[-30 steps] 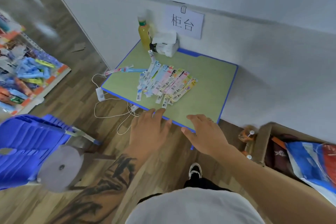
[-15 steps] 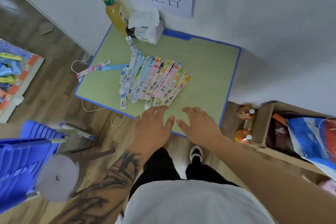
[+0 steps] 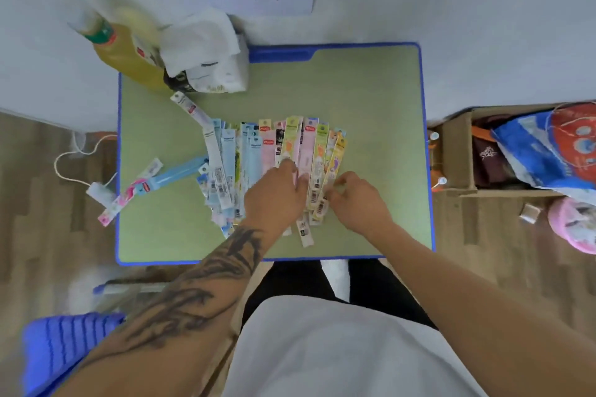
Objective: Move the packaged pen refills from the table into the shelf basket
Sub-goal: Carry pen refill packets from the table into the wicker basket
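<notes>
The pen refill packs (image 3: 274, 164) lie fanned out in the middle of the green worktop (image 3: 371, 106), w/ two more packs (image 3: 154, 184) off to the left. Left hand (image 3: 274, 193) lies flat on the pile, fingers straight. Right hand (image 3: 354, 200) is at the pile's right edge, fingers curled & pinching a yellow pack (image 3: 322, 200).

A green, blue-edged table (image 3: 371, 100) is set against a pale wall (image 3: 451, 10) at twelve o'clock; wood-patterned flooring (image 3: 48, 203) is seen at three and nine o'clock.
</notes>
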The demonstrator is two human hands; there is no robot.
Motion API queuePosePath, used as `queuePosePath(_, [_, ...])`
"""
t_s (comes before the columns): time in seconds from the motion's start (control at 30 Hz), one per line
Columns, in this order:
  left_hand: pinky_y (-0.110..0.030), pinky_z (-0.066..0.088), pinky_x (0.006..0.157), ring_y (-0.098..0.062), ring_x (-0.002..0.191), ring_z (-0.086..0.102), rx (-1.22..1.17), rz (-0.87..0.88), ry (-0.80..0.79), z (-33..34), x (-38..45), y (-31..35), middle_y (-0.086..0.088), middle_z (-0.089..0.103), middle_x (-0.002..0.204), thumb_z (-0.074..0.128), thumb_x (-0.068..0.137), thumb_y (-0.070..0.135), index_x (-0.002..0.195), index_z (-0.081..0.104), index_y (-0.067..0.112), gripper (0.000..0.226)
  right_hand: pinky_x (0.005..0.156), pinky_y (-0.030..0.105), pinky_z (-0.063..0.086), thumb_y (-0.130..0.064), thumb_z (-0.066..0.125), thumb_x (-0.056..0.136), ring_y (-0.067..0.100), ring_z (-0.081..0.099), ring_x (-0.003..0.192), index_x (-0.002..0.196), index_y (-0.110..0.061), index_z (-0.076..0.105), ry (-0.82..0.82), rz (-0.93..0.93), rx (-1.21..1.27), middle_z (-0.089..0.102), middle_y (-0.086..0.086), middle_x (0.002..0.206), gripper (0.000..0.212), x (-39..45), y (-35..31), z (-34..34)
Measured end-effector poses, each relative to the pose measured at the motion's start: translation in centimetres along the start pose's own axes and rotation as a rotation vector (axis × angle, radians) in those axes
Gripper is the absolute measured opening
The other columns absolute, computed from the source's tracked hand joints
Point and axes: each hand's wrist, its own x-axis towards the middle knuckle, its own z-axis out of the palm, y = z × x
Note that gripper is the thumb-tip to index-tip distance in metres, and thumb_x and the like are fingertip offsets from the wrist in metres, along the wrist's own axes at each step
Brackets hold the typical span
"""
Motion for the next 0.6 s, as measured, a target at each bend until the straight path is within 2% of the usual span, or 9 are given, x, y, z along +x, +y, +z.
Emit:
queuePosePath(0.1, [-0.035,0.044,0.065,-0.022,0.073,0.060,0.055,-0.012,0.027,-0.7,1.6,-0.8,0.003,0.059,0.083,0.034,0.109,0.045,0.115,0.047,0.018,0.031,0.075,0.037,0.050,-0.051,0.056,0.101,0.026,0.063,0.092,0.108,-0.020,0.051,0.080,0.108,0.167,0.066,0.005,0.102,0.032,0.8,-1.0,1.2])
queuePosePath(0.17, [-0.034,0.039,0.061,-0.017,0.064,0.054,0.084,-0.041,0.030,-0.9,2.1,-1.5,0.006,0.053,0.074,0.034,0.109,0.043,0.115,0.046,0.015,0.031,0.072,0.036,0.047,-0.049,0.057,0.101,0.026,0.062,0.090,0.102,-0.018,0.053,0.136,0.136,0.158,0.065,0.006,0.101,0.031,1.1,-1.1,2.0])
queuePosePath(0.37, [-0.034,0.034,0.062,-0.017,0.060,0.047,0.164,-0.051,-0.012,-1.1,2.7,-1.8,0.007,0.044,0.069,0.031,0.110,0.043,0.117,0.048,0.013,0.035,0.069,0.035,0.039,-0.042,0.063,0.099,0.026,0.057,0.085,0.085,-0.019,0.049,0.188,0.177,0.229,0.062,0.006,0.092,0.031,1.7,-0.9,2.7])
queuePosePath(0.47, [-0.034,0.035,0.063,-0.011,0.056,0.040,0.166,-0.028,-0.020,-1.2,2.9,-1.8,0.007,0.045,0.068,0.032,0.110,0.038,0.115,0.049,0.015,0.028,0.065,0.034,0.038,-0.040,0.064,0.100,0.022,0.054,0.076,0.086,-0.016,0.050,0.185,0.179,0.266,0.060,0.002,0.083,0.030,1.5,-0.7,2.4])
queuePosePath(0.53, [-0.032,0.034,0.062,-0.010,0.057,0.042,0.155,-0.006,-0.008,-1.2,2.7,-1.8,0.007,0.048,0.068,0.033,0.110,0.036,0.111,0.049,0.017,0.026,0.061,0.033,0.040,-0.037,0.065,0.100,0.022,0.055,0.073,0.089,-0.011,0.055,0.164,0.189,0.337,0.061,0.001,0.079,0.030,1.5,-0.5,2.2])
queuePosePath(0.6, [-0.031,0.035,0.060,-0.014,0.059,0.048,0.138,0.012,0.024,-1.5,2.4,-1.9,0.005,0.052,0.070,0.033,0.110,0.037,0.106,0.050,0.018,0.025,0.064,0.033,0.044,-0.036,0.066,0.100,0.026,0.061,0.077,0.093,-0.007,0.061,0.134,0.186,0.400,0.066,0.004,0.081,0.030,1.5,-0.2,1.9])
